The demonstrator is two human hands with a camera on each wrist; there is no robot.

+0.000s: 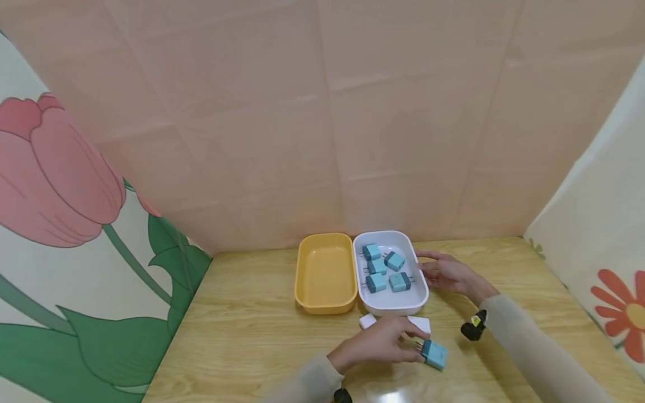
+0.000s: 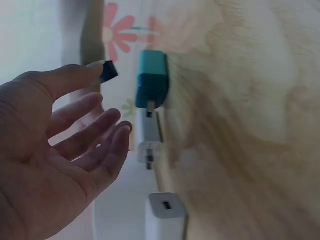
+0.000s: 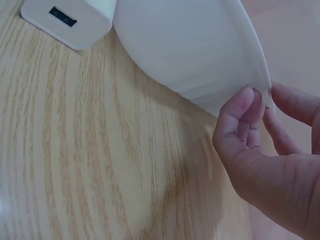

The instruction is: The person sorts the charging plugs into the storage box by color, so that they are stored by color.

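My left hand [image 1: 383, 338] hovers over the table with thumb and fingers spread. In the left wrist view nothing is between its fingers, and a teal plug charger [image 2: 152, 75] lies just past them. The head view shows this charger [image 1: 434, 355] on its side at the fingertips, prongs toward the hand. My right hand [image 1: 448, 273] is at the right side of the white tray [image 1: 395, 309]. Its curled fingers [image 3: 235, 117] grip the tray's rim in the right wrist view. Several teal chargers [image 1: 400, 281] lie in the tray.
A yellow tray [image 1: 326, 308] stands against the white tray's left side. White plug chargers [image 1: 419, 324] lie in front of the trays, one [image 1: 368, 321] partly behind my left hand. A hanging cloth [image 1: 322, 140] backs the wooden table [image 1: 242, 324].
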